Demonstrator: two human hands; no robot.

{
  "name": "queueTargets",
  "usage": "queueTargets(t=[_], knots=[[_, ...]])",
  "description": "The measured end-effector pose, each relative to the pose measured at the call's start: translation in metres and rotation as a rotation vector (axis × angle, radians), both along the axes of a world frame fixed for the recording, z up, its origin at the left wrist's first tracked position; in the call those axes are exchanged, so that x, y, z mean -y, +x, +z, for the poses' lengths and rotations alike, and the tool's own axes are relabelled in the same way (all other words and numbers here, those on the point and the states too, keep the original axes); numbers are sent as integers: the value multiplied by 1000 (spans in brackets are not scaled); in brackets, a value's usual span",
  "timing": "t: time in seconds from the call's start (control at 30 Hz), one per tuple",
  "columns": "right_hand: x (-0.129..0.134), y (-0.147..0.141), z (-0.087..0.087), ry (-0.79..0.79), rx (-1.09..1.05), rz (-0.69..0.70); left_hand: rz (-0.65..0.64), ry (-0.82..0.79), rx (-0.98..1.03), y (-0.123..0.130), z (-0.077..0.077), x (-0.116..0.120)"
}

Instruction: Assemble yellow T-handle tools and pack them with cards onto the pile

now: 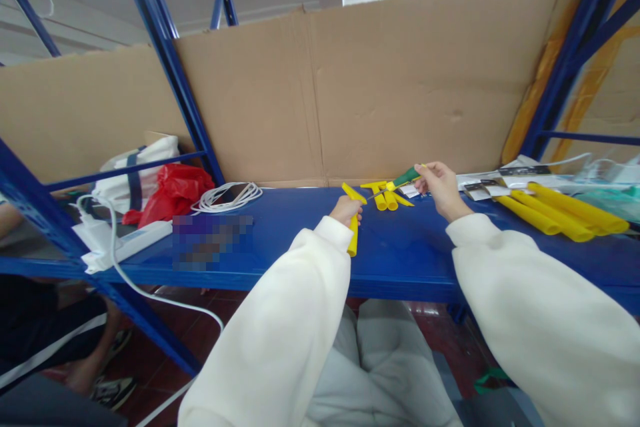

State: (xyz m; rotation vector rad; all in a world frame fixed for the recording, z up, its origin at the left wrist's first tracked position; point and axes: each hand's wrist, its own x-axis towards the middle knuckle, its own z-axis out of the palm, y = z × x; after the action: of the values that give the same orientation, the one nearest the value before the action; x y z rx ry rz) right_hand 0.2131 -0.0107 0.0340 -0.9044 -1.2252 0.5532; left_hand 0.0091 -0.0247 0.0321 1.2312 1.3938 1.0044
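My left hand [344, 211] is closed around a yellow T-shaped plastic piece [353, 237], its tube end pointing down toward me. In my right hand [440, 188] is a screwdriver [404, 178] with a green and yellow handle, pinched near the handle's end. The shaft slants down to the left, and its tip is at or close to the head of the yellow piece; I cannot tell if they touch. Just behind the shaft, several more yellow T-shaped pieces [381, 201] lie on the blue shelf [300, 233].
Several yellow tubes [565, 213] and packaged items [525, 177] lie at the right. Leftward are a coiled white cable [227, 197], a red plastic bag [175, 190] and a white power strip [130, 243]. Cardboard [390, 87] walls the back. Another person's leg [65, 327] shows lower left.
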Motion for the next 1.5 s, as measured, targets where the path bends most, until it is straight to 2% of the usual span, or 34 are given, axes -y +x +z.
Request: queueTargets(t=[0.2,0.53,0.8,1.0,1.27,1.4,1.43,1.5], knots=[[0,5,4,-37,-49,-59,6,7,-11,-1,0,0],[8,-10,2,-300,126,-9,-7,11,19,1,2,3],[10,-7,-5,-492,387,191,-7,17,31,0,0,1],[13,-8,-10,-505,524,314,-16,26,31,1,0,0],[6,-3,-18,-462,621,346,-13,33,41,2,-1,1],[-5,7,-19,-422,642,297,-1,28,35,2,0,2],[-10,12,-19,-415,660,249,0,30,33,2,0,2],[-19,23,-21,-413,736,50,3,33,25,1,2,3]])
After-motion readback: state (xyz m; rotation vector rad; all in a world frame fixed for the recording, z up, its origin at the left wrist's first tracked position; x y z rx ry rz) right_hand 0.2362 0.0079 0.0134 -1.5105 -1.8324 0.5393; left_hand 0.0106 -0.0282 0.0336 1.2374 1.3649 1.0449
